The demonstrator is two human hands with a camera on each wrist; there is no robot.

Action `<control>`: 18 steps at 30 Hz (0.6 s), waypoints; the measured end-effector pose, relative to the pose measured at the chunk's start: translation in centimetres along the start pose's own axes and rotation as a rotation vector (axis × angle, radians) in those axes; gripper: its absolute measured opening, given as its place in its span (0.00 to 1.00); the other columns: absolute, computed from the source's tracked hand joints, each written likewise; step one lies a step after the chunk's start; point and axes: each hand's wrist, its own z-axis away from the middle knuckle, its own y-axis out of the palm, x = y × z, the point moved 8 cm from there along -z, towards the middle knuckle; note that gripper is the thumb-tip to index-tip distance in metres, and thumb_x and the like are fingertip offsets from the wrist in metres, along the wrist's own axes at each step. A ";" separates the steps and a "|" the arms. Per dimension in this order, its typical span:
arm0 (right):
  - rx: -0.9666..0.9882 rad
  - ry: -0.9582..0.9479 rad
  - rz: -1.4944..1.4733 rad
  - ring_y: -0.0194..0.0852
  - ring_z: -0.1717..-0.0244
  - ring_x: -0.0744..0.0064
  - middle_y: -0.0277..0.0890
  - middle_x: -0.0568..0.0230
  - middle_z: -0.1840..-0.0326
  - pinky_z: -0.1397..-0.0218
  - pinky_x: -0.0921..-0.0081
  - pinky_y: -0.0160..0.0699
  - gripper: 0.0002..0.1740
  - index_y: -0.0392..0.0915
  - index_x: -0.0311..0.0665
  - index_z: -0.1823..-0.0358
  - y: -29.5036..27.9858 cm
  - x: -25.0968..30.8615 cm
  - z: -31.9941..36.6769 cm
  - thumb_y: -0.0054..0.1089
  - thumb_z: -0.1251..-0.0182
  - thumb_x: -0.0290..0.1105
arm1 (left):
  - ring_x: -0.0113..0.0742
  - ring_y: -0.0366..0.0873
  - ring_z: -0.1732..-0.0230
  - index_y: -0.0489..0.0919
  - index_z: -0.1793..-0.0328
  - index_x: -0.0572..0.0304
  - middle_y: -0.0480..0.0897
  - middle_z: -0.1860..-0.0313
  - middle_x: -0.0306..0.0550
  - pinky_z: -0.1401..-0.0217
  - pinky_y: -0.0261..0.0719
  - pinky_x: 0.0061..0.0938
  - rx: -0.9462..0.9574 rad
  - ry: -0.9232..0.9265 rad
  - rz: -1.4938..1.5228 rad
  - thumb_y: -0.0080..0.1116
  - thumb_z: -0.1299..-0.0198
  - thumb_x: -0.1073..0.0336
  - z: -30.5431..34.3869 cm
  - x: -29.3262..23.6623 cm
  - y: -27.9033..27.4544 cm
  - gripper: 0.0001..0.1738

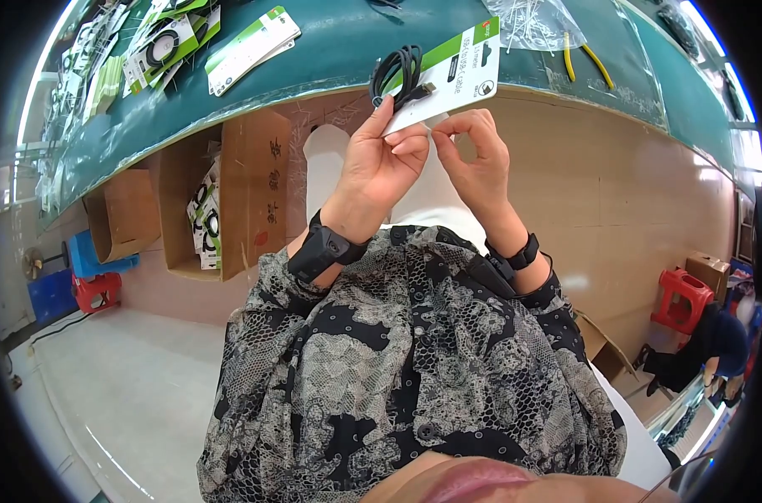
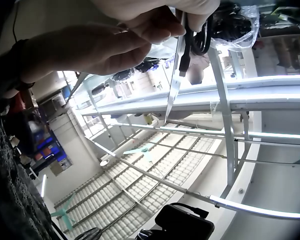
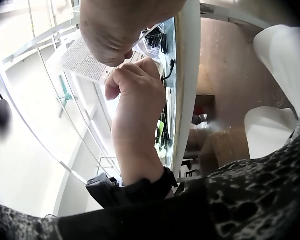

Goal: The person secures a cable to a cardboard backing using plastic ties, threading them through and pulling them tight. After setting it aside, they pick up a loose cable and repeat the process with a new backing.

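My left hand (image 1: 379, 168) grips the lower left corner of a white and green cardboard cable package (image 1: 448, 71) above the table's near edge. A coiled black USB cable (image 1: 397, 75) lies against the front of the package, its plug near my left thumb. Beside the package's lower edge is my right hand (image 1: 479, 155), thumb and forefinger brought together in a ring. Whether a thin thing is between those fingertips, I cannot tell. In the right wrist view, the printed back of the package (image 3: 85, 60) shows beyond the hands.
On the green table (image 1: 339, 50) lie a stack of flat cards (image 1: 253, 50), packaged cables (image 1: 163, 50), a plastic bag of white ties (image 1: 532, 25) and yellow-handled pliers (image 1: 589, 63). Below at left, an open carton (image 1: 259, 193) holds more packages. A red stool (image 1: 681, 300) stands at right.
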 end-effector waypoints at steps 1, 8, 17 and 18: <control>0.001 -0.005 -0.004 0.70 0.64 0.73 0.74 0.66 0.69 0.58 0.78 0.70 0.07 0.76 0.34 0.69 0.0 0.1 0.0 0.63 0.47 0.17 | 0.23 0.63 0.79 0.71 0.50 0.67 0.73 0.70 0.41 0.77 0.64 0.17 -0.006 -0.002 -0.004 0.53 0.33 0.62 0.1 0.1 0.1 0.15; -0.055 -0.036 -0.048 0.71 0.66 0.67 0.77 0.68 0.71 0.62 0.73 0.70 0.08 0.78 0.37 0.72 0.3 0.7 -0.7 0.65 0.53 0.18 | 0.23 0.64 0.79 0.70 0.47 0.68 0.74 0.69 0.43 0.78 0.65 0.18 -0.009 0.023 -0.069 0.51 0.32 0.61 0.0 0.0 -0.2 0.16; -0.106 -0.248 0.300 0.69 0.66 0.67 0.73 0.70 0.73 0.54 0.71 0.66 0.09 0.75 0.40 0.73 -0.7 5.3 -1.4 0.65 0.56 0.20 | 0.26 0.66 0.80 0.71 0.50 0.74 0.68 0.70 0.44 0.78 0.67 0.19 0.104 -0.042 0.238 0.50 0.32 0.62 1.0 0.0 1.9 0.17; -0.126 -0.229 0.293 0.69 0.66 0.67 0.73 0.70 0.73 0.54 0.71 0.66 0.09 0.75 0.40 0.73 -0.8 5.5 -1.4 0.65 0.56 0.20 | 0.27 0.66 0.80 0.72 0.51 0.75 0.68 0.70 0.45 0.78 0.67 0.20 0.142 -0.043 0.278 0.50 0.32 0.63 1.1 -0.1 2.2 0.16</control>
